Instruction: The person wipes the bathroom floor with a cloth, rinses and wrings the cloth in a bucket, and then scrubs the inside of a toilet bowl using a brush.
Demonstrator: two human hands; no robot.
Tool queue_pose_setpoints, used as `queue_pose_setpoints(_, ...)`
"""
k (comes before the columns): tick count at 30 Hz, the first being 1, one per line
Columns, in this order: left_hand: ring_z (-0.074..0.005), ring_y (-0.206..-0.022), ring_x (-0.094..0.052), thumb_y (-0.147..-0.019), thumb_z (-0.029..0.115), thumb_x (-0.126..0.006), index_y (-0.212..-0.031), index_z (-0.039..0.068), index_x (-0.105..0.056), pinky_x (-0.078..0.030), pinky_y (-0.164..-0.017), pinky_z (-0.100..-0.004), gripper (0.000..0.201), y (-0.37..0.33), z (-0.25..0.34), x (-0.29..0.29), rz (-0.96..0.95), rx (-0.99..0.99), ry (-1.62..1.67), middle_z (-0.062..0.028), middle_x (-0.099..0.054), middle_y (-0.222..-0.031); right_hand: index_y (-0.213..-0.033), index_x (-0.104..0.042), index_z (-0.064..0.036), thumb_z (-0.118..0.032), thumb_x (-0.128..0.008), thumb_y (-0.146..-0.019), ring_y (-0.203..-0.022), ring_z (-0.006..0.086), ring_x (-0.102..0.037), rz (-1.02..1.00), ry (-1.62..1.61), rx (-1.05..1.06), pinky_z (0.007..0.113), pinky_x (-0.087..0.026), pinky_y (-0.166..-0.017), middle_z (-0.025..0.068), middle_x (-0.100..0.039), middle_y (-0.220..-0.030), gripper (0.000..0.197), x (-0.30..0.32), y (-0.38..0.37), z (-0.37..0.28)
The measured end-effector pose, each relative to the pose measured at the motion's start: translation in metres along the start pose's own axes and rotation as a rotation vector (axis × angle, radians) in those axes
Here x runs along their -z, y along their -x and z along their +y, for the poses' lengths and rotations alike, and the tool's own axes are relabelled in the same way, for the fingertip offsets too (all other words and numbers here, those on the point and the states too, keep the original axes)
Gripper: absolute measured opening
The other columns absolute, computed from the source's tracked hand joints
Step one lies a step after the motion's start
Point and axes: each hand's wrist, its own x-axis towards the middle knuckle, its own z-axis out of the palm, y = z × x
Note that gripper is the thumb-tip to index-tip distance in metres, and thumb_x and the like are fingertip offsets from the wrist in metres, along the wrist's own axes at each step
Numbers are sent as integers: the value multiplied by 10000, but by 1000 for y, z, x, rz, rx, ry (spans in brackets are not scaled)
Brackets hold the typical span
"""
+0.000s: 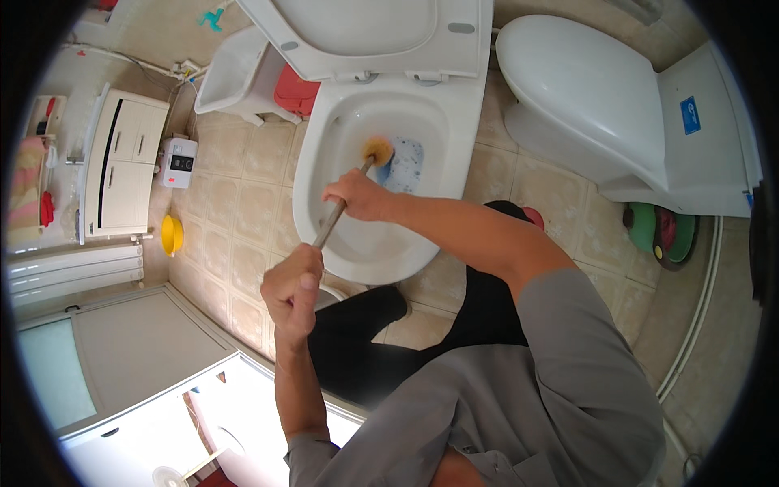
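Note:
Both of my hands are wrapped round the long handle of a toilet brush (333,217). My left hand (294,292) grips it near its upper end, and my right hand (357,196) holds it lower down, over the front part of the bowl. The yellowish brush head (377,151) is down inside the white toilet bowl (309,174). Beside the bristles lies bluish, foamy water (406,165). The handle slants from the bowl back toward my left side.
A raised toilet seat and lid (369,32) stand behind the bowl. To the right is a second toilet (580,85) with its lid down, and green slippers (643,227) beside it. On the left are a white basin (231,69), red container (297,91), cabinet (130,166) and yellow bowl (171,235).

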Motion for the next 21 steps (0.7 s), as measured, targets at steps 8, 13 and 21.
queue_pose_setpoints(8,-190,-537,-353,-1016,278,-539,-626,54,-338,-289,-522,-351,493,3,-10,-9,49,-21,77,-65,-383,-583,-935,-691,-170,-2,-672,-748,-877,302,-675,-107,35,-26,461,-420,-841,51,-714,-852,253,4,3,0)
queue_pose_setpoints(13,-177,-580,-345,-1046,285,-530,-647,51,-338,-280,-539,-338,501,23,28,-11,-47,-128,-32,-63,-376,-598,-932,-687,-149,8,-644,-774,-852,316,-669,-148,-109,44,451,-414,-849,67,-715,-840,227,-4,4,-41)
queue_pose_setpoints(21,-212,-541,-368,-1011,219,-533,-630,28,-367,-303,-515,-336,457,23,14,-5,104,-103,-21,-95,-382,-595,-919,-695,-145,6,-646,-777,-869,305,-670,-148,-122,5,427,-416,-870,62,-715,-837,213,-4,1,-43)
